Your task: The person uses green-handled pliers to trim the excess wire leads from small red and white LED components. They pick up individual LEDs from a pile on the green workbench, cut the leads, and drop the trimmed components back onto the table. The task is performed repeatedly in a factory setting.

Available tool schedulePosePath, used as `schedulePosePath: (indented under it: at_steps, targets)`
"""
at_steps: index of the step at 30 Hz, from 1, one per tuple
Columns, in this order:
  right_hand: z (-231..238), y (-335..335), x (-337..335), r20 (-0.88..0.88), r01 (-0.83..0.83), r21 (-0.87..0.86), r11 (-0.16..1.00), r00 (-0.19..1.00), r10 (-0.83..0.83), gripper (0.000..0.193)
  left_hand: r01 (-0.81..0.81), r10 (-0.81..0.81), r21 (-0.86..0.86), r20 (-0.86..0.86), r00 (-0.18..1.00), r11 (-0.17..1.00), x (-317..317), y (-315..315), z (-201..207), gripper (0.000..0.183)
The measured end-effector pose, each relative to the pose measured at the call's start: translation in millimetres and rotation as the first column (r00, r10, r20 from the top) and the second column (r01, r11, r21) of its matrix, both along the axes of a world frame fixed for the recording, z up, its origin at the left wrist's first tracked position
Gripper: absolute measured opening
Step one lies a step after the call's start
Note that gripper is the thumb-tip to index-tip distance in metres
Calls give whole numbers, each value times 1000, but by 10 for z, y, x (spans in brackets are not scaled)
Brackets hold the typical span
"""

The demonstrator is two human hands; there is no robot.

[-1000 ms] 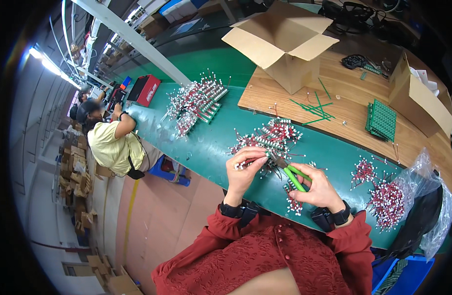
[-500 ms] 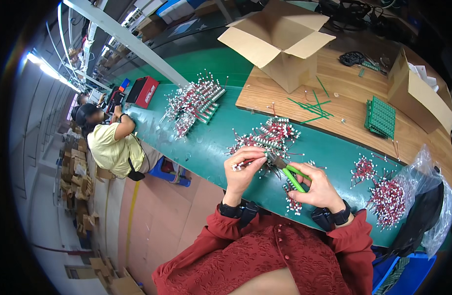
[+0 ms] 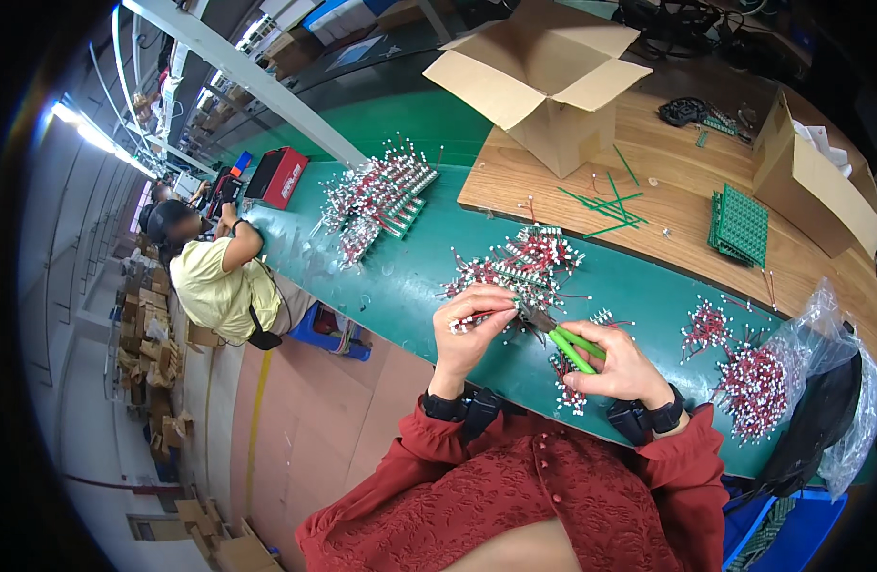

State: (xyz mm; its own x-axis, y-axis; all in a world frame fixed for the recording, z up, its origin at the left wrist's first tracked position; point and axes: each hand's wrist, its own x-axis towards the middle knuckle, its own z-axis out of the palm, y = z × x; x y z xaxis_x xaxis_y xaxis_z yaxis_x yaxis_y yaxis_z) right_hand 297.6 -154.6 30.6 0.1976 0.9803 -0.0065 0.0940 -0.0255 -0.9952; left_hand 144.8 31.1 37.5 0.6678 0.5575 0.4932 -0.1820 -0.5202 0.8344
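My left hand (image 3: 469, 334) is closed, thumb and fingers pinching a small green circuit board with red wires (image 3: 473, 318); white connectors stick out beside the fingers, and most of the board is hidden. In my right hand (image 3: 627, 368) are cutting pliers with green handles (image 3: 570, 351). Their dark jaws (image 3: 536, 316) meet the board area by my left fingertips; whether they are closed on it I cannot tell. Just beyond both hands lies a heap of wired boards (image 3: 529, 262) with red wires and white connectors. More wired pieces (image 3: 566, 383) lie below the pliers.
Another pile of wired boards (image 3: 377, 205) is on the green bench at left. Loose red-wire bundles (image 3: 751, 386) lie at right near clear plastic (image 3: 820, 334). An open carton (image 3: 553, 105), green strips (image 3: 605, 210) and stacked boards (image 3: 739, 227) occupy the wooden board. A co-worker (image 3: 219, 276) sits at left.
The pliers' handles have come slightly closer together and my right hand has shifted a little. My left hand stays nearly in place.
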Motion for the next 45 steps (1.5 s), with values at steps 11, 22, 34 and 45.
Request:
schedulePosePath:
  at_steps: [11,22,34,45]
  targets:
    - [30,1,-39,-650,-199,39,979,740,177,57,224,-130,-457,228,965,861,-13,-42,-98,12]
    - [78,51,-122,622,344,99,934,711,-328,62,115,146,-726,286,947,678,-95,106,-137,13]
    - [-112,46,-101,35,132,91,987,990,-136,64,-4,24,-350,53,998,937,66,-94,-56,13]
    - [-24,33,-81,71,73,22,997,995,-74,58,-42,33,-192,-49,998,980,-2,-57,-35,16]
